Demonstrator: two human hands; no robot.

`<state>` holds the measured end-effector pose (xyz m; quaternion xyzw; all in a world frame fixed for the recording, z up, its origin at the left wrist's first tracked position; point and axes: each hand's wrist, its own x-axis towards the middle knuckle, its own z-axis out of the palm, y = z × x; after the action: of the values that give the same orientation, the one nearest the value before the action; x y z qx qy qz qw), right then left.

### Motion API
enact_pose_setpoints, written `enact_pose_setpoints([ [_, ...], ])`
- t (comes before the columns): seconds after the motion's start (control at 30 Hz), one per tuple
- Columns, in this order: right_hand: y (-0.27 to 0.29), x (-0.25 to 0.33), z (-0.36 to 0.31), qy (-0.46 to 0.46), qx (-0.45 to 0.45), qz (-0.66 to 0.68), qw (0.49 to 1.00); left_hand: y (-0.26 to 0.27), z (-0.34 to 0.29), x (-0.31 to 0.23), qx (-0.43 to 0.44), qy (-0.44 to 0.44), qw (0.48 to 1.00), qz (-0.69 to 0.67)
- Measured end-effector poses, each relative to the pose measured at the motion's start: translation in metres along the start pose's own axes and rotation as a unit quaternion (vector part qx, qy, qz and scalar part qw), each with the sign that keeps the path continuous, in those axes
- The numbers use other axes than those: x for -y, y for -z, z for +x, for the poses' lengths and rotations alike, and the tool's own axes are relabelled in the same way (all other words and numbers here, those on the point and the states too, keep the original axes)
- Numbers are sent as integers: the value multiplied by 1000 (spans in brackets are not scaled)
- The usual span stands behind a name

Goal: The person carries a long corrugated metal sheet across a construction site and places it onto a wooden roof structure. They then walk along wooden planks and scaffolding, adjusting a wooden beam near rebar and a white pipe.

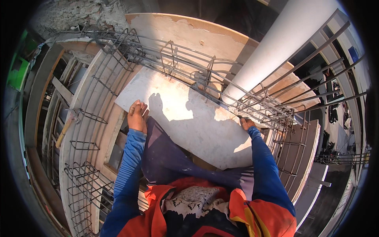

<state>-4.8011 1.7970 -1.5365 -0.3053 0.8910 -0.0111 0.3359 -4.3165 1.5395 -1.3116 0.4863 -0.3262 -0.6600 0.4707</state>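
Observation:
A pale, dusty sheet [205, 142], which looks like a plywood board, lies in front of me between the steel cages. My left hand [137, 115] is at the board's left edge, its fingers stretched upward and nothing visible in them; whether it touches the board I cannot tell. At the right end, my right hand [247, 123] is closed beside the rebar, with a small dark thing [239, 117] showing at its fingertips, too small to name. Shadows of my head and left hand fall across the board. My legs straddle its near edge.
A rebar cage [173, 59] runs along the far side, with more rebar cages [85, 177] at left and right. Rebar rods [316, 75] jut out at upper right beside a thick white pipe [284, 43]. Wooden form panels [75, 130] and gaps flank me.

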Motion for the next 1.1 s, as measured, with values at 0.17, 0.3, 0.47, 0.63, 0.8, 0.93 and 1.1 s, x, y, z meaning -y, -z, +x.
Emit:
enact_pose_setpoints([
  [0.17, -5, 55, -56, -44, -151, -24, 987, -28, -74, 69, 0, 234, 971, -46],
  [0.3, -7, 45, -62, -63, -179, -42, 981, -49, -122, 120, -60, 424, 903, 38],
  [0.47, -16, 38, -89, 7, -309, -62, 949, -59, -102, 143, -199, 435, 869, 123],
  [0.63, -23, 127, -205, 176, -157, -64, 970, -19, -71, 188, -193, 397, 897, -15],
  [0.8, -54, 152, -263, 279, -2, -258, 925, -39, -85, 161, -189, 409, 893, 17],
  [0.93, -47, 158, -276, 261, -11, -275, 925, -45, -91, 148, -185, 399, 898, 5],
  [1.1, -44, 156, -285, 275, -1, -245, 930, -45, -91, 146, -154, 405, 901, -8],
])
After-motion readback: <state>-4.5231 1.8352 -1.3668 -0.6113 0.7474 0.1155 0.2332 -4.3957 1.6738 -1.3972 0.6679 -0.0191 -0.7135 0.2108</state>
